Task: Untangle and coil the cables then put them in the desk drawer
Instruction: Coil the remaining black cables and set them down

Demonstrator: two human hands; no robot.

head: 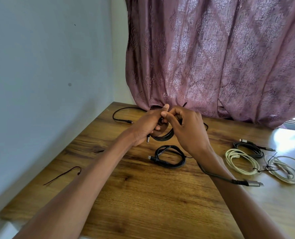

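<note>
Above the wooden desk (143, 195), my left hand (148, 125) and my right hand (188, 130) meet and both grip a black cable coil (164, 136); a silver plug hangs from it under my left palm. A finished black coil (170, 156) lies on the desk just below my hands. To the right lie a dark grey coil (250, 148), a cream coil (240, 161) and a white coil (284, 168). A loose black cable with a silver plug (246, 183) runs under my right forearm. Another loose black cable (120, 116) curves at the back left.
A mauve patterned curtain (212, 57) hangs against the desk's back edge. A grey wall (48, 83) borders the desk on the left. A thin dark tie (63, 175) lies near the left edge. No drawer is in view.
</note>
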